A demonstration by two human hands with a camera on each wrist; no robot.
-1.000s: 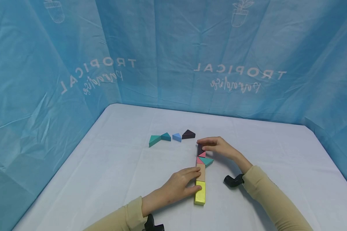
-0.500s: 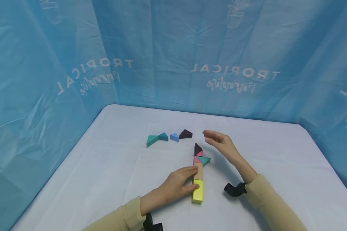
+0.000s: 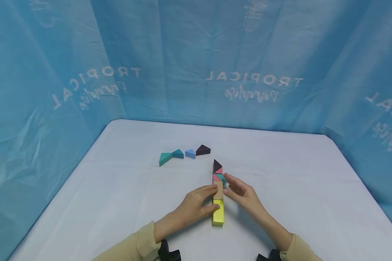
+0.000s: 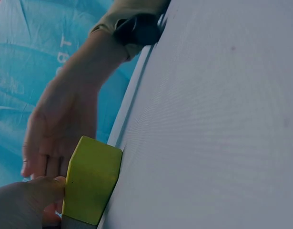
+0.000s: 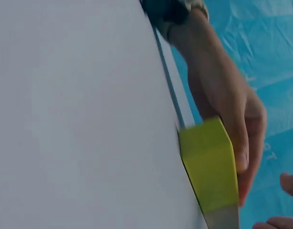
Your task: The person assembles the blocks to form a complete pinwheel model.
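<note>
A straight row of blocks lies on the white table: a yellow block (image 3: pixel 218 218) nearest, a plain wood block (image 3: pixel 220 194), two pink triangles, the front one (image 3: pixel 216 178) below the other, and a dark triangle (image 3: pixel 216 166) at the far end. My left hand (image 3: pixel 194 205) rests on the row, thumb at the yellow block and fingertips over the wood block. My right hand (image 3: pixel 244 194) is beside the row with loosely bent fingers, its fingertips close to a teal triangle (image 3: pixel 220 177) that they partly hide. The left wrist view shows the yellow block (image 4: pixel 91 181) large.
Further back, left of the row, lie a green triangle (image 3: pixel 165 158), a darker teal triangle (image 3: pixel 178 153), a light blue triangle (image 3: pixel 190 153) and dark triangular pieces (image 3: pixel 203 150). Blue printed curtains (image 3: pixel 183 72) surround the white table (image 3: pixel 117 174).
My right hand has left the dark triangle at the far end, lifted away, then come back lower beside the teal triangle. The left hand has stayed on the row; the view has shifted slightly.
</note>
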